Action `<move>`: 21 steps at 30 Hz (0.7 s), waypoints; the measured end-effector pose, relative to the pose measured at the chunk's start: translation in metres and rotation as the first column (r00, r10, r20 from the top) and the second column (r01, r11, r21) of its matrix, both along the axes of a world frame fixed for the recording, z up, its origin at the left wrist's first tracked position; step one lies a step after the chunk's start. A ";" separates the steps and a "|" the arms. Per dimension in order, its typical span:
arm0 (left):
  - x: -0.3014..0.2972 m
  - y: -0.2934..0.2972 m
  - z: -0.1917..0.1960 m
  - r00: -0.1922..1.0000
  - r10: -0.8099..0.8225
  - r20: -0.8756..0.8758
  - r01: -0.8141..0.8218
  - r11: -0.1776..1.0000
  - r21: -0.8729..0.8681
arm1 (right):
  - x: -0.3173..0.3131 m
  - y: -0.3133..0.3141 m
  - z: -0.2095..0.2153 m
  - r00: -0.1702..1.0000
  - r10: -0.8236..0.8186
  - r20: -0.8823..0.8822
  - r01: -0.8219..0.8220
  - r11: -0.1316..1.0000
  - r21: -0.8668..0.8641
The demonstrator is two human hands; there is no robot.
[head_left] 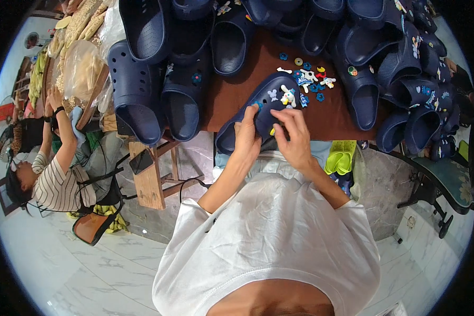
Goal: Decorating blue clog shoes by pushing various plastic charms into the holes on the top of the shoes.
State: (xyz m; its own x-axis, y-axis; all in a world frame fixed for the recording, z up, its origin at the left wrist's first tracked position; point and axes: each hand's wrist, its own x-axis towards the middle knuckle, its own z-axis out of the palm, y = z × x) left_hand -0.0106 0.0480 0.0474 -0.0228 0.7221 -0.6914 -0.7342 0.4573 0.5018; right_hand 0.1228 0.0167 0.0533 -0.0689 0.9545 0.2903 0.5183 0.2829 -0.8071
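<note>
A navy blue clog lies tilted at the near edge of the brown-covered table, toe pointing away to the right. My left hand grips its side, the thumb resting by a blue charm. On the clog's upper are a pale mouse-shaped charm, a white cartoon figure charm and a small yellow charm. Over the right side of the clog, beside the yellow charm, my right hand has bent fingers and a gap between thumb and forefinger. Loose charms in white, blue, yellow and red lie past the toe.
More navy clogs are piled along the back and both sides, some with charms. Lime-green clogs sit below the table edge. A phone lies on a wooden stool. At left, another person in a striped shirt works at a table.
</note>
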 end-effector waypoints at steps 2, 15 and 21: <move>0.000 0.004 0.000 0.999 0.002 0.032 -0.002 1.000 -0.002 | 0.007 -0.002 -0.002 0.999 -0.044 0.020 0.043 0.999 0.029; -0.016 0.025 -0.017 0.932 0.035 0.361 -0.032 0.999 -0.014 | 0.023 -0.016 -0.025 0.991 -0.132 0.015 0.133 0.983 -0.123; -0.016 0.017 -0.024 0.949 -0.003 0.316 -0.022 0.997 0.075 | 0.020 -0.012 -0.033 0.991 -0.134 0.007 0.134 0.982 -0.130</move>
